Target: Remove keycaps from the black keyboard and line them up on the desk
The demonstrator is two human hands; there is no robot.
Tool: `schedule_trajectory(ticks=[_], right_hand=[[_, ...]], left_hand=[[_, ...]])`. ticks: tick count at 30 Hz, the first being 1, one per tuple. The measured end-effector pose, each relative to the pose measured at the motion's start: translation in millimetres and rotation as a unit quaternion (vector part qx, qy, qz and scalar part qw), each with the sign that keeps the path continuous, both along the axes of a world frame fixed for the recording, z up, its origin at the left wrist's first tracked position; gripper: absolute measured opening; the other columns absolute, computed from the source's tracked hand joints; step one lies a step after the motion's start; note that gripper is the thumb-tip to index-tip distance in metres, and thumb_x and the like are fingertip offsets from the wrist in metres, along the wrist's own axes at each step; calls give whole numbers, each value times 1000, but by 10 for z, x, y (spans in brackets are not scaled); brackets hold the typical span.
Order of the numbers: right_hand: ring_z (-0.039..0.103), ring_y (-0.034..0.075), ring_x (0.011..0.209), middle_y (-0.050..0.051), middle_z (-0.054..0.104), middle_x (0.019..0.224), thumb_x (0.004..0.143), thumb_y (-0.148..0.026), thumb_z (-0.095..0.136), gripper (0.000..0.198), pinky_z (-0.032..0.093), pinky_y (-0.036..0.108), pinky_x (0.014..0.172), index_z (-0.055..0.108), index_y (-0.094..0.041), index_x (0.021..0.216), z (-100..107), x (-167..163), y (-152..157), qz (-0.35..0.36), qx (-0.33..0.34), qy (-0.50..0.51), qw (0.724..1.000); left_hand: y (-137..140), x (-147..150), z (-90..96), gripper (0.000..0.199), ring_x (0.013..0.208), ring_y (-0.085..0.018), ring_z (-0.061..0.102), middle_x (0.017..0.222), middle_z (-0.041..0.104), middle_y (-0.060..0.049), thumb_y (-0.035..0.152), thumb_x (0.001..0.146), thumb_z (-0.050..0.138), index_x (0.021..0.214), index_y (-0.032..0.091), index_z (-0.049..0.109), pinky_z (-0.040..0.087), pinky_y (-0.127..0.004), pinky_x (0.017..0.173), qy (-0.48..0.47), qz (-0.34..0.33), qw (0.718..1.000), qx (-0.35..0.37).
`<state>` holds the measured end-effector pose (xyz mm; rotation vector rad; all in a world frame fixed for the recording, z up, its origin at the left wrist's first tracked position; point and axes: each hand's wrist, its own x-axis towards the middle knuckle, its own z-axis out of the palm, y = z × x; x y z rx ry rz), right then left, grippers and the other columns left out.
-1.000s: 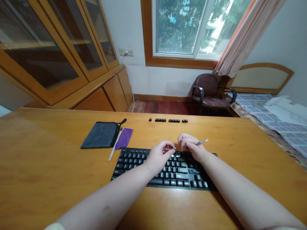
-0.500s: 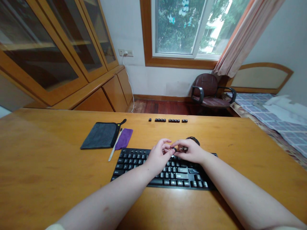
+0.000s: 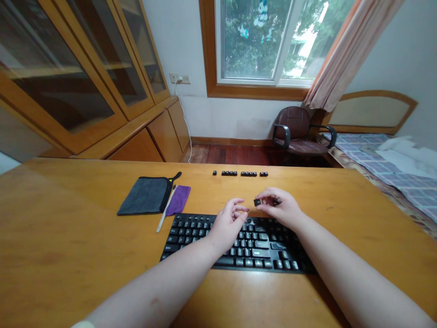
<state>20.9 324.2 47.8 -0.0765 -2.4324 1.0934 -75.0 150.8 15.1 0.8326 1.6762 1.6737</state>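
Across goes the black keycap (image 3: 257, 202), out of the left hand (image 3: 228, 227) and into the right hand (image 3: 282, 208), which has swung away to open a gap between the two. Nearest now, the black keyboard (image 3: 261, 243) lies lengthwise on the wooden desk (image 3: 218, 298), both forearms reaching over it. Left hand over its upper middle, fingers loosely curled, thumb close to the forefinger, and nothing visible in the grip; whether it touches the keys, I can't tell. Right hand pinched tight, thumb and forefinger on that keycap, just past the keyboard's far edge; something dark shows at the palm, too hidden to call. Off to the left, a purple cloth (image 3: 179, 200), a slim white-handled brush (image 3: 166, 209) against it, then a folded grey cloth (image 3: 145, 196). Beyond, near the far edge, the row of loose keycaps (image 3: 229, 173): one, four, four, two! Farther back, a maroon armchair (image 3: 293, 120) sits below the window (image 3: 252, 41).
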Motion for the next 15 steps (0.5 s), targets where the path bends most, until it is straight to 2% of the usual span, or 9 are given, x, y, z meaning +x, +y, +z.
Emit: schedule_trajectory(ticks=[2, 4, 6, 8, 11, 13, 15], right_hand=[[50, 12, 60, 5, 62, 84, 74, -39, 67, 23, 42, 26, 57, 67, -19, 86, 207, 46, 152, -65, 7, 48, 997], [49, 12, 60, 4, 62, 80, 73, -40, 68, 25, 41, 26, 57, 67, -19, 87, 368, 68, 399, -161, 5, 81, 984], [49, 12, 59, 2, 61, 74, 71, -41, 69, 29, 41, 25, 56, 67, -19, 91, 391, 41, 720, -265, 21, 91, 960], [49, 12, 59, 3, 63, 75, 69, -42, 69, 34, 41, 26, 56, 68, -18, 93, 243, -35, 1055, -308, 22, 78, 948], [53, 14, 59, 5, 66, 75, 71, -42, 65, 31, 43, 28, 58, 69, -16, 89, -178, -181, 1434, -331, 26, 11, 943], [57, 17, 65, 6, 68, 80, 70, -40, 64, 28, 44, 28, 61, 70, -17, 85, -445, -263, 1559, -291, 73, -73, 951], [60, 19, 70, 7, 69, 85, 73, -39, 61, 27, 44, 29, 63, 70, -19, 88, -619, -325, 1606, -255, 112, -120, 953]], left_hand=[[-5, 3, -7, 29, 76, -12, 57, 97, 61, -7, 22, 82, 52, 110, 16, 47, 47, -30, 75, 3, -5, 1000, -6], [-12, 8, -3, 27, 76, -12, 57, 98, 61, -8, 21, 82, 52, 107, 16, 50, 47, -30, 75, 11, -9, 1000, -17], [-20, 9, 9, 24, 78, -13, 57, 97, 62, -8, 21, 81, 51, 105, 16, 53, 47, -30, 76, 21, -13, 999, -27], [-26, 9, 27, 22, 80, -14, 58, 96, 63, -7, 20, 81, 51, 103, 16, 55, 47, -30, 77, 34, -18, 999, -36], [-30, 10, 54, 20, 82, -14, 58, 94, 64, -7, 21, 81, 51, 100, 16, 57, 47, -30, 78, 60, -23, 996, -53], [-32, 13, 66, 19, 82, -15, 59, 92, 64, -6, 22, 82, 50, 99, 16, 58, 47, -29, 78, 76, -24, 995, -64], [-33, 16, 75, 19, 82, -15, 59, 91, 65, -5, 21, 82, 50, 99, 16, 58, 47, -29, 78, 88, -26, 993, -68]])
